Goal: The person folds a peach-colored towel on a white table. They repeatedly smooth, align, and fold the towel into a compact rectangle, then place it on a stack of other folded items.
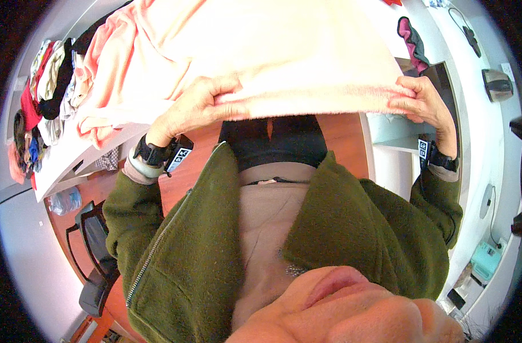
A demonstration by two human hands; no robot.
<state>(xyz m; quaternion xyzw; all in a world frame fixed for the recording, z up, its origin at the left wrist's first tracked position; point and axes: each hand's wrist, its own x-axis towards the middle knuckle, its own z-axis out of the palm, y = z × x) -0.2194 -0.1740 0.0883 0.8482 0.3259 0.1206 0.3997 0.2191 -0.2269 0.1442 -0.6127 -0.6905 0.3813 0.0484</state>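
Observation:
A big fleecy peach cloth [306, 63], like a blanket or large towel, spreads over the white table and is washed out by bright light in the middle. My left hand [201, 104] pinches its near edge, thumb and fingers closed on the fabric. At the other end of that edge, my right hand [425, 102] grips it the same way. Between my hands the edge is pulled fairly straight and looks folded or rolled into a thick band. Loose folds of the cloth bunch up to the left, past my left hand.
Clothes [49, 86] are heaped along the table's left side. A black chair [95, 263] stands at the lower left, near a clear plastic bag [65, 200]. A pink and grey item [412, 43] lies at the upper right. Farther right is a teal box [485, 260] with a cable.

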